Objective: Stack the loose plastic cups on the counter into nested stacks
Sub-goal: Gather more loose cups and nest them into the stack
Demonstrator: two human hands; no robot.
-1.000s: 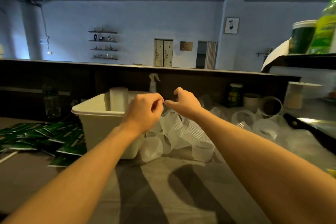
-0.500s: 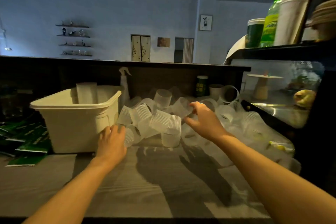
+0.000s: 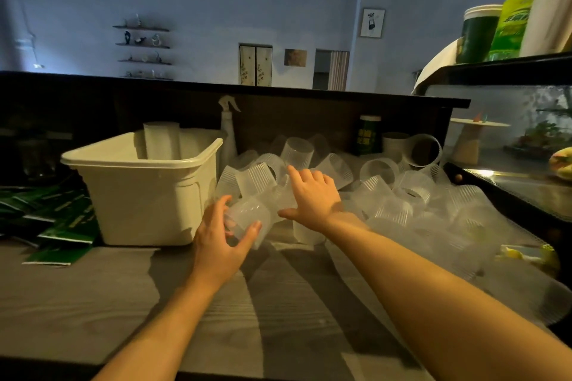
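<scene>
Several loose frosted plastic cups (image 3: 383, 192) lie in a heap on the grey counter (image 3: 278, 312), from beside the bin to the right edge. My left hand (image 3: 218, 238) grips one cup (image 3: 250, 219) lying on its side at the heap's near left. My right hand (image 3: 312, 195) reaches over the heap with fingers spread, touching a cup (image 3: 257, 179) beneath it. A nested stack of cups (image 3: 161, 140) stands upright inside the cream bin (image 3: 145, 195).
Green packets (image 3: 58, 223) lie on the counter left of the bin. A spray bottle (image 3: 228, 133), a dark can (image 3: 366, 136) and paper cups (image 3: 421, 150) stand at the back wall. A glass display case (image 3: 526, 145) borders the right side.
My left hand has moved right from the bin's base and taken hold of a cup. My right hand has shifted left over the heap, fingers now spread. The camera moved closer.
</scene>
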